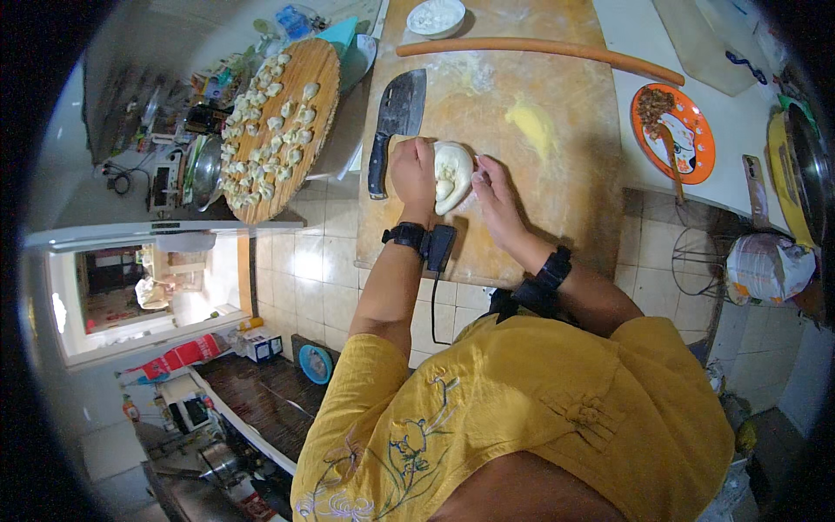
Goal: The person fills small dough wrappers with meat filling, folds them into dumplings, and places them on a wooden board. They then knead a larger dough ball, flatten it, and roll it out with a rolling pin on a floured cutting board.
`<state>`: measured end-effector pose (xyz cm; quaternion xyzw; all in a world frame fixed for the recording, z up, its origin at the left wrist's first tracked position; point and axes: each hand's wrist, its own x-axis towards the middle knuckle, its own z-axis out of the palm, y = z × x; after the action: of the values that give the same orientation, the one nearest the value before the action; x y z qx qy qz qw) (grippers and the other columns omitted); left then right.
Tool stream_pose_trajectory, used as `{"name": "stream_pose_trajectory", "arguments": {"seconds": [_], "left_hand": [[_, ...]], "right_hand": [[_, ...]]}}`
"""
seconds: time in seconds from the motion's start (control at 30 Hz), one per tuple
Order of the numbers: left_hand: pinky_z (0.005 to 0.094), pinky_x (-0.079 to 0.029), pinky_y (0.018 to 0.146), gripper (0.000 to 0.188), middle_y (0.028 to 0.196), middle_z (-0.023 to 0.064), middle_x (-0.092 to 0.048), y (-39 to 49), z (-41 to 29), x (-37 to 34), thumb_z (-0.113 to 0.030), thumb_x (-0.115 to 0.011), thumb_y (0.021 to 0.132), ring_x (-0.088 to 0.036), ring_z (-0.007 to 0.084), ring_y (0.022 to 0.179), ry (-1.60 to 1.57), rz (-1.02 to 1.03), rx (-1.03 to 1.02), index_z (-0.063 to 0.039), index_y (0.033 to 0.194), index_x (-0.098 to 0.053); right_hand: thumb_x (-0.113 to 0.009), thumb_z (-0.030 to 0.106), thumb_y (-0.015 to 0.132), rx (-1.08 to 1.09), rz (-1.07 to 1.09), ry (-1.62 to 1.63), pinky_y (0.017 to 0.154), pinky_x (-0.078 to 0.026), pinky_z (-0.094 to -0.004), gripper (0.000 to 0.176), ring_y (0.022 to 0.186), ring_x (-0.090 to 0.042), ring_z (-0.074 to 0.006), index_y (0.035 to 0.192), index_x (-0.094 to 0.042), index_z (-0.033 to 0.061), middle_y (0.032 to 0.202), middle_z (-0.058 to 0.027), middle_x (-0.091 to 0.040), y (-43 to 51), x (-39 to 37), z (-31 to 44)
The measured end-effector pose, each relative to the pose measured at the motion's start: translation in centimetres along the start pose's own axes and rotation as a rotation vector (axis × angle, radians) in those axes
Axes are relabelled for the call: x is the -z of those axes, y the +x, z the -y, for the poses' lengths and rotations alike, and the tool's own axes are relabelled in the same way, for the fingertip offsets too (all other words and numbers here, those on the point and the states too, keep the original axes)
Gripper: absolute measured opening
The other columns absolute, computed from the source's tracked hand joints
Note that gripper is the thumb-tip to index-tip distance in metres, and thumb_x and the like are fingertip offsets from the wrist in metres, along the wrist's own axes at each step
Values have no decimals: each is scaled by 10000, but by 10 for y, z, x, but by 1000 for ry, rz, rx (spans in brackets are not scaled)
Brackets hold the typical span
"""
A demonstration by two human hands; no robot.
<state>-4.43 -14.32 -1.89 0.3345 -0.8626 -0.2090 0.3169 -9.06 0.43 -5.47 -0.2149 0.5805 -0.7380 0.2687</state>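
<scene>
A lump of white dough, with folds in its middle, lies on a floured wooden board. My left hand is curled against the dough's left side, its fingers bent and partly hidden. On the other side my right hand is close to the dough's edge, thumb and fingertips near each other; whether they pinch a small piece is unclear. A cleaver with a black handle lies just left of my left hand. Yellow flour is spread on the board beyond my right hand.
Across the board's far part lies a long wooden rolling pin, with a white bowl of flour behind it. At left, a round wooden board holds several small dumplings. An orange plate with filling and a wooden spoon is at right.
</scene>
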Motion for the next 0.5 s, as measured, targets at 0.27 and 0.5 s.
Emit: {"name": "stream_pose_trajectory", "arguments": {"seconds": [0.27,0.5], "left_hand": [[420,-432,871,270,990,165,-656,-78,-59,32,-225,-488,920,-598,324,938,-391,-120,112,-53,931,-695],[454,-457,827,297,907,149,-669,-30,-24,6,-247,-479,919,-606,356,911,-100,-9,-39,-54,882,-702]], "right_hand": [[-397,304,1060,142,303,77,941,-406,-317,283,1038,-514,-175,1075,-505,42,1143,-104,-560,-33,6,43],[-478,182,1019,318,95,-328,1053,-360,-356,329,1215,-471,-252,1288,-457,-7,1272,-154,-506,-5,10,8]]}}
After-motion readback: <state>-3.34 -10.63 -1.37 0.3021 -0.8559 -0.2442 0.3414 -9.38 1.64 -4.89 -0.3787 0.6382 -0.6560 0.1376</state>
